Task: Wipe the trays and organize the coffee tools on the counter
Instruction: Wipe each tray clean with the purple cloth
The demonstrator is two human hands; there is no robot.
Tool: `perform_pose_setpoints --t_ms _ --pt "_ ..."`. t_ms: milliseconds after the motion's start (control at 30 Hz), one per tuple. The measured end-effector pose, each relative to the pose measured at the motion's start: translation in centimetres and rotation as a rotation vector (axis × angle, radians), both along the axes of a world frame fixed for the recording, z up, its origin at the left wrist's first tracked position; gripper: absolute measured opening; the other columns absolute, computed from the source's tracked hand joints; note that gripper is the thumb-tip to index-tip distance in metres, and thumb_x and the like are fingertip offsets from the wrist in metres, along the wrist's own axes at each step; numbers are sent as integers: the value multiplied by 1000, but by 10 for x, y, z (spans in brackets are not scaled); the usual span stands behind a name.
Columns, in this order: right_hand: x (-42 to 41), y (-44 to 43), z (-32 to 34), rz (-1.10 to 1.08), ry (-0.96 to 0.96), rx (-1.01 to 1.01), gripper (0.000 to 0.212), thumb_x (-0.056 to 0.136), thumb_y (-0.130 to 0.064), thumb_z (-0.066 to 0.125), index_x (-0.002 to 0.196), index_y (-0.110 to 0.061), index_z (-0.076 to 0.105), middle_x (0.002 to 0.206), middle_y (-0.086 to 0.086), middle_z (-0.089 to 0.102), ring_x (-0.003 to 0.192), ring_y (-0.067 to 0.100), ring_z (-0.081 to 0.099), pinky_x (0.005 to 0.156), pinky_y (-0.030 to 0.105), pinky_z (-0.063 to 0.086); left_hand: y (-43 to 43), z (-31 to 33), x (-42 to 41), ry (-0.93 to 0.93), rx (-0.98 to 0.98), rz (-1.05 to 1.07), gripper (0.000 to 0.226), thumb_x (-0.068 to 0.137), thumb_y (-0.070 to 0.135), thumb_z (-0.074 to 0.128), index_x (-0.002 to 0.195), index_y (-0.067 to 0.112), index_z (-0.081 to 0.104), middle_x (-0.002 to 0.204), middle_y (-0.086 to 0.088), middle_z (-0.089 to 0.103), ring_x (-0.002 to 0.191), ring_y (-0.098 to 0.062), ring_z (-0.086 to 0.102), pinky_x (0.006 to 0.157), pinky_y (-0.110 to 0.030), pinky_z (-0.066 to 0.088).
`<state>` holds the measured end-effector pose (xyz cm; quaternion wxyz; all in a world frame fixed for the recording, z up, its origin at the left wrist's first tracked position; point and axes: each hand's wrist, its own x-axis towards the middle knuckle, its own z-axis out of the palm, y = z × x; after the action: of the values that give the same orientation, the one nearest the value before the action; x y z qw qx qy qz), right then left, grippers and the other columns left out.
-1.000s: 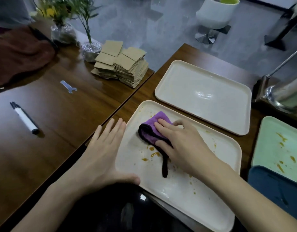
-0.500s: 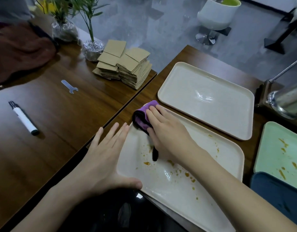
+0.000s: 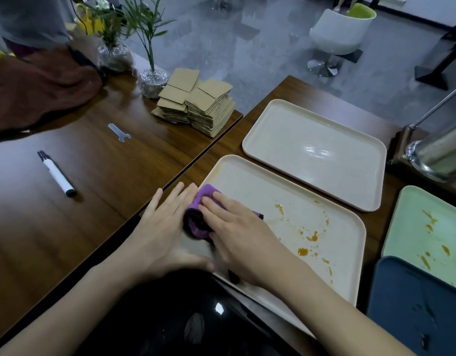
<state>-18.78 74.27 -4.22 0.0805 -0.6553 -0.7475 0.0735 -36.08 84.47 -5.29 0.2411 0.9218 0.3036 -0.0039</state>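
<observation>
In the lower middle of the frame the right hand lies flat on a purple cloth (black along its edge), its grip spread, with straight fingers pressing the cloth onto the left end of the stained cream tray. The fingertips point toward the upper left. A bit of the black edge also shows under the heel of that hand, by the tray's lower rim.

The left hand lies just left of the cloth. Its grip is also spread: the fingers lie flat over the tray's left rim and the desk, and the thumb lies along the lower rim. It holds nothing.

Orange spots and smears dot the tray's middle and right part. Above and to the right of it lies a clean cream tray, close beside but apart. At the right edge is a green tray with orange stains, and a blue tray overlaps its lower end.

On the left half of the desk lie a marker and a small flat wrench. A stack of cardboard sleeves sits at the upper middle.
</observation>
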Motion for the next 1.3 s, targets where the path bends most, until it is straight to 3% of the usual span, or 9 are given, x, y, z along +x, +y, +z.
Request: perform_pose_setpoints --t_ms 133,333,467,567,733,867,1033,1167,1300 --pt "4 3 -3 5 -44 -10 63 94 -33 24 148 -10 46 154 7 46 147 25 35 118 40 34 -10 -2 -7 -37 44 53 142 54 108 36 162 24 -1 170 10 2 153 -3 -15 127 -40 -8" --pt "39 46 -12 -79 -149 -47 61 97 -35 17 145 -8 44 152 10 45 145 27 33 116 42 34 -14 1 -10 30 48 57 139 56 109 27 162 26 -9 169 14 -8 152 -4 -23 126 -43 -9" --pt "53 61 -8 -144 -183 34 42 100 -28 44 138 -11 51 144 5 53 137 24 40 109 39 42 -13 4 -7 56 35 73 141 54 109 24 162 25 -8 169 12 -7 153 -10 -20 127 -46 -7" --pt "46 58 -7 -165 -181 53 35 95 -23 51 129 -13 55 135 2 57 130 24 45 102 38 46 -12 2 -7 53 41 78 141 54 109 25 162 24 -8 170 11 -5 153 -9 -20 127 -45 -7" --pt "25 33 2 32 -61 21 43 90 -21 47 130 -13 57 130 2 59 125 25 47 104 40 44 -10 -5 -7 15 48 79 142 53 108 32 163 25 -3 170 11 -2 151 -3 -19 126 -41 -8" --pt "-9 0 -1 197 47 -58 59 91 -37 34 143 -13 50 148 2 51 143 27 36 114 42 36 -8 -10 -11 -98 -28 76 135 58 103 45 162 28 3 170 11 2 152 1 -17 126 -39 -10" --pt "-9 -17 9 177 123 -76 50 98 -20 52 147 -14 47 154 3 46 149 27 28 118 42 30 -8 -9 -12 -102 -8 56 127 66 99 46 162 30 -2 170 12 -1 153 -2 -14 121 -31 -16" --pt "-9 -33 7 126 98 -73 56 96 -31 30 144 -12 51 152 5 49 145 28 36 115 41 36 -7 -9 -10 -15 51 35 126 66 101 38 163 31 -3 170 10 -6 154 -8 -15 124 -39 -12" --pt "-3 -52 6 43 36 -55 53 97 -32 34 142 -13 54 149 4 53 142 26 42 109 40 43 -5 -10 -9 43 73 38 132 59 108 26 161 33 -9 169 13 -12 154 -9 -19 125 -42 -13"
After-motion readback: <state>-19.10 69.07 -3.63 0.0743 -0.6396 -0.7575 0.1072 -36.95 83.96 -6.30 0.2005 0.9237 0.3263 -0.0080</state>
